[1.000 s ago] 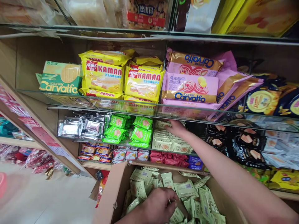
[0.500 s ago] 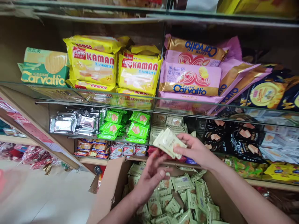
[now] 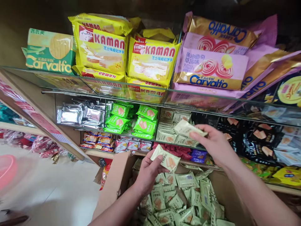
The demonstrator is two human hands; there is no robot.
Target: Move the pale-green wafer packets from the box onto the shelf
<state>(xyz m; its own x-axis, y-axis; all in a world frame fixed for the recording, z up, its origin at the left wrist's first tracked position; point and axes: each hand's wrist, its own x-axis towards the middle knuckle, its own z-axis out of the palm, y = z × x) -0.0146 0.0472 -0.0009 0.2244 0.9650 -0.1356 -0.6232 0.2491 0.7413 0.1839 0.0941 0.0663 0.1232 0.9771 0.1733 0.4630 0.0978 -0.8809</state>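
My left hand [image 3: 150, 169] grips a pale green snack packet [image 3: 166, 160] by its left side, thumb on top, above the open carton. In my right hand [image 3: 213, 141] is another pale green packet [image 3: 188, 129], pinched at its right end in front of the shelf. Just behind it, stacks of matching packets [image 3: 166, 137] fill one shelf compartment. Below both hands the cardboard carton [image 3: 115, 185] holds many loose packets [image 3: 187, 180] of the same kind, lying jumbled.
A glass shelf edge [image 3: 113, 86] runs above my hands, carrying yellow KAMAN bags [image 3: 103, 51] and pink Carvalfo bags [image 3: 209, 67]. Green packets [image 3: 143, 124] sit left of the pale stacks, black packets [image 3: 262, 131] right. A pink basin [image 3: 8, 171] stands on the floor.
My left hand has taken hold of a packet, where before its fingers were loose. My right hand's packet has moved rightward, toward the shelf stacks. The view has shifted down and closer.
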